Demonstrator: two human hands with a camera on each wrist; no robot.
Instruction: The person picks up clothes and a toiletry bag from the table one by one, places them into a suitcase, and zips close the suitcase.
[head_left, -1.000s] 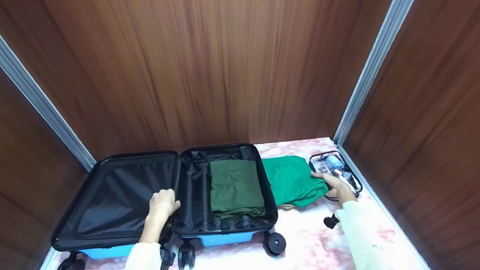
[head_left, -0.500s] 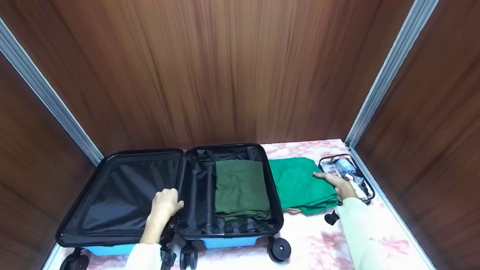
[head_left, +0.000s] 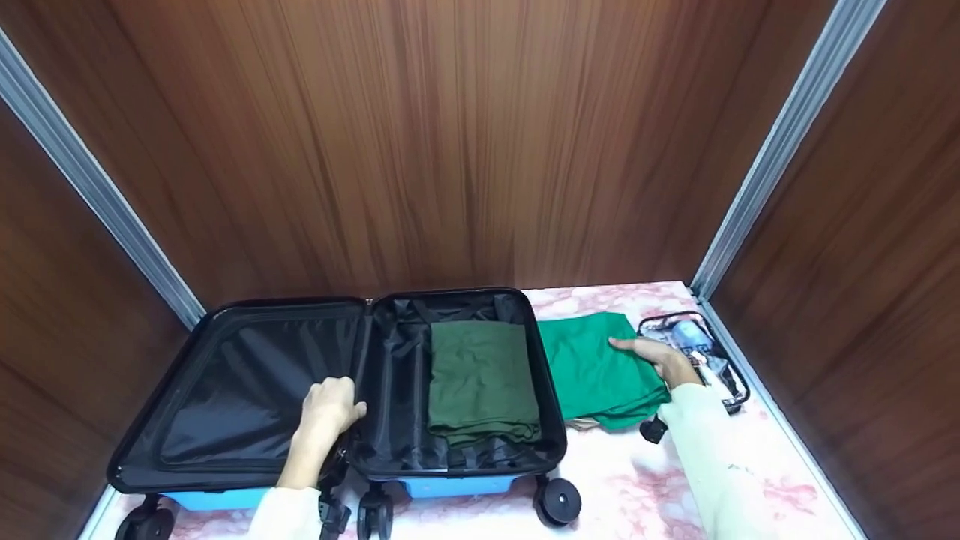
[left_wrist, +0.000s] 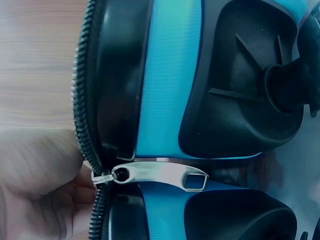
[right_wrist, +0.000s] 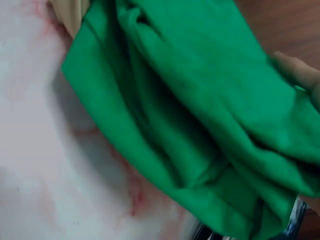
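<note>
In the head view, my left hand hovers over the inner corner of the left half of the open black-lined suitcase, by the hinge. Its fingers are loosely curled with nothing visible in them; in the left wrist view it shows behind the zipper. To the right of the suitcase, my right hand grips the edge of a folded green garment, thumb on top and fingers hidden beneath. Under it peeks a beige cloth. A folded dark-green garment lies in the suitcase's right half.
A clear, black-edged pouch with small items sits at the far right, partly behind my right wrist. Black wheels stick out at the suitcase's near side. Wooden panels stand behind and at both sides of the pink-white marbled surface.
My right thumb has moved further left over the green garment, and the garment's near right corner has shifted slightly. The whole scene has shifted right in the view. My left hand stays by the hinge.
</note>
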